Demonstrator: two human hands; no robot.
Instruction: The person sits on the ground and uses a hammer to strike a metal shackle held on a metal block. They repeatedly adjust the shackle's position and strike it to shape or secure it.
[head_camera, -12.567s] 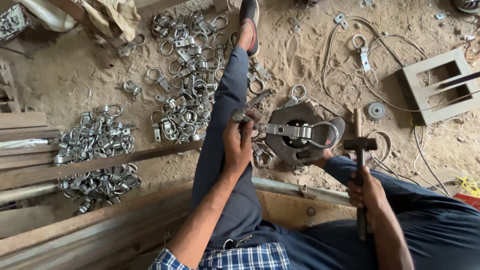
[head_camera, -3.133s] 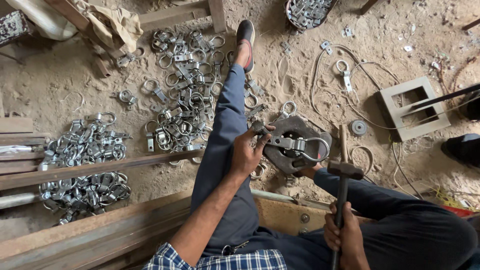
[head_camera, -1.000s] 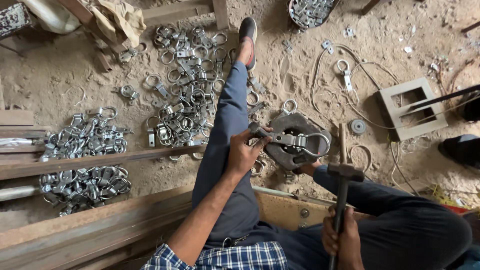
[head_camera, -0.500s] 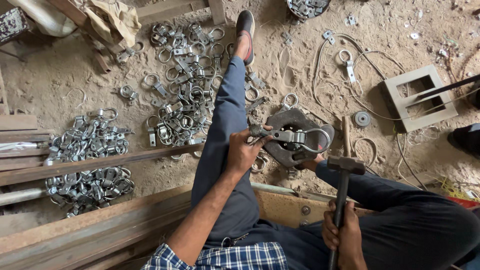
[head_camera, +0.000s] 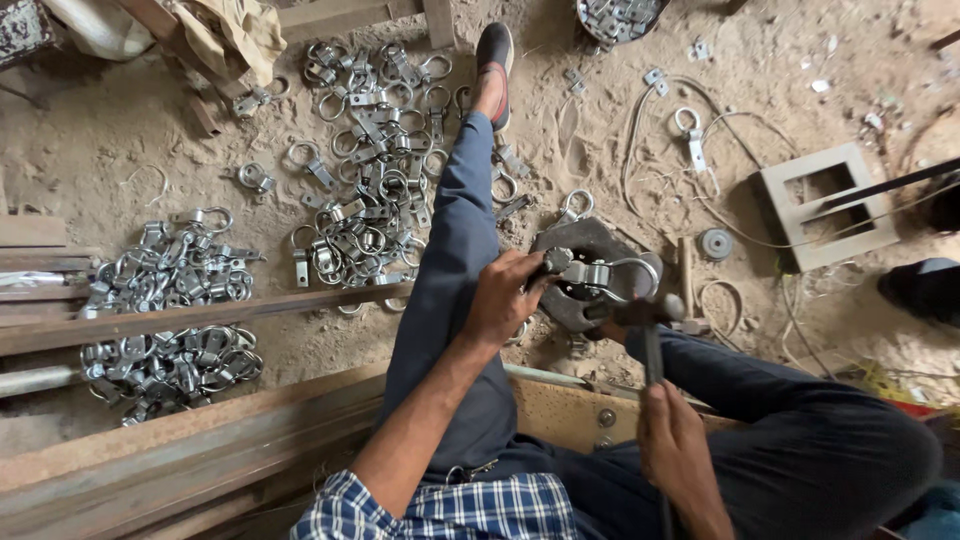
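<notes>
Sandy floor, left hand (head_camera: 503, 296) pinching clamp (head_camera: 598, 274) on anvil (head_camera: 580, 300), long axis toward right; right hand (head_camera: 678, 445) gripping hammer (head_camera: 640, 312) just beyond

Shirt (head_camera: 440, 508): blue-and-white check, woven plaid, visible at bottom centre of the frame. Forearms bare, so sleeves are short or rolled (cannot tell which). Trousers (head_camera: 450, 300): dark navy, plain, creased at the knee, running from bottom centre to top centre. Shoe (head_camera: 494, 50): dark upper, reddish sole edge, near the top edge. Both hands bare, no gloves.
</notes>
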